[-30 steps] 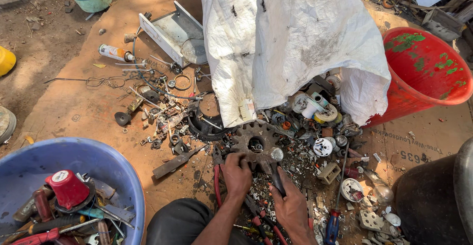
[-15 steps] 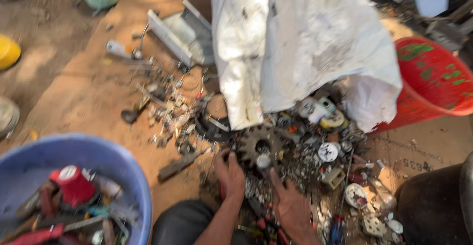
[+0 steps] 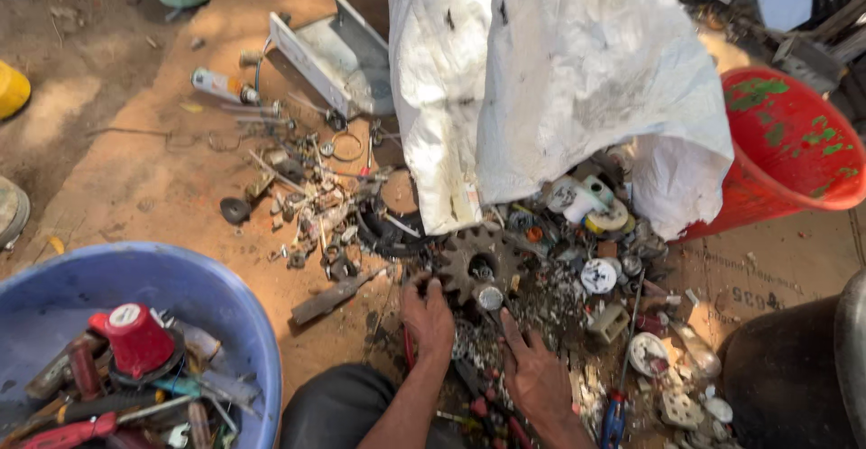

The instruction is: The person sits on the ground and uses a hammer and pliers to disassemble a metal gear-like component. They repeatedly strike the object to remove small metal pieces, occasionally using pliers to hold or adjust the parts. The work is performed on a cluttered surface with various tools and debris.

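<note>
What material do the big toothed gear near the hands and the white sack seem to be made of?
Toothed gear: probably steel or iron, dull dark grey-brown, rusty-looking, with thick cut teeth. White sack: likely woven plastic; it looks matte, creased and dirty, with small tears.

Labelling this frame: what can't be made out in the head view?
- Left hand: fingertips buried in scrap beside the gear; grip unclear.
- Right hand: palm faces down, anything under it is hidden.
- White sack: contents hidden by its cloth, top cut by the frame edge.
- Blue basin: cut off at the left and bottom edges.
- Small scrap parts: too small to identify.
</note>
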